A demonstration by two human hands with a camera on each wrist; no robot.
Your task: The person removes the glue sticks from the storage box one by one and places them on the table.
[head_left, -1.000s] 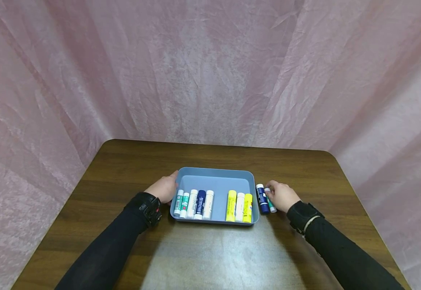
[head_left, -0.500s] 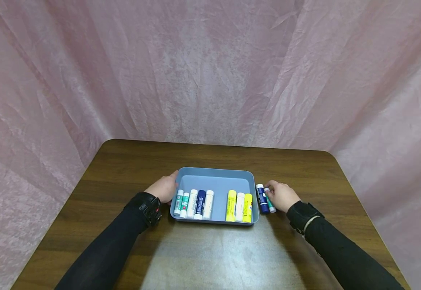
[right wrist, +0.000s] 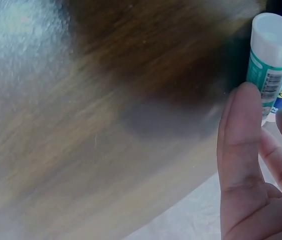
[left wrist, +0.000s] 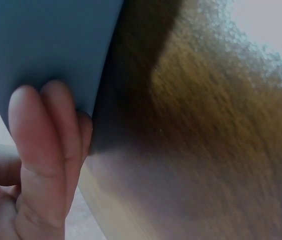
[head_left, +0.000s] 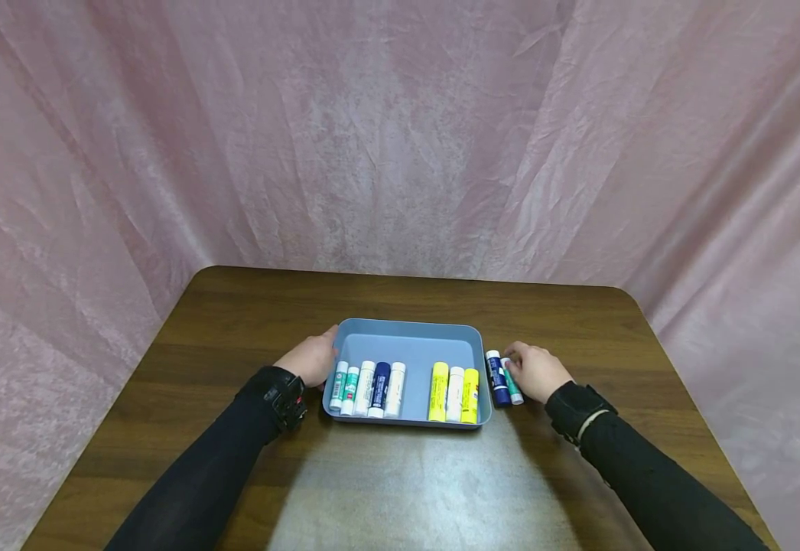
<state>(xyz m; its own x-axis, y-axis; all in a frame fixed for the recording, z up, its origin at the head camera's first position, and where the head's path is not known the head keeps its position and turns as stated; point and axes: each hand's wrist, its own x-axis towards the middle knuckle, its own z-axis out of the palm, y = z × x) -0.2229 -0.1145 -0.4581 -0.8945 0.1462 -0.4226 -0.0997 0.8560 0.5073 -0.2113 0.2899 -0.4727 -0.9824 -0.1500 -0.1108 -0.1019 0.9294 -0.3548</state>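
A blue-grey tray (head_left: 414, 337) lies on the table with a row of glue sticks at each side. My left hand (head_left: 309, 360) rests at the tray's left side; in the left wrist view its straight fingers (left wrist: 36, 130) press on the outer wall. Just right of the tray, a navy glue stick (head_left: 499, 383) and a green-and-white glue stick (head_left: 515, 390) lie side by side on the table. My right hand (head_left: 540, 373) is at the green one. In the right wrist view, straight fingers (right wrist: 243, 135) touch that stick's side, and the thumb is partly cut off.
Inside the tray, the left row has green, white and navy glue sticks (head_left: 379, 389). Yellow glue sticks (head_left: 439, 390) flank a white one (head_left: 455, 394) at its right. The brown wooden table (head_left: 255, 306) runs back to a pink curtain (head_left: 400, 153).
The green-and-white glue stick has shifted very slightly left, against the navy one. My left hand stays at the tray's left side, and my right hand hardly moves.
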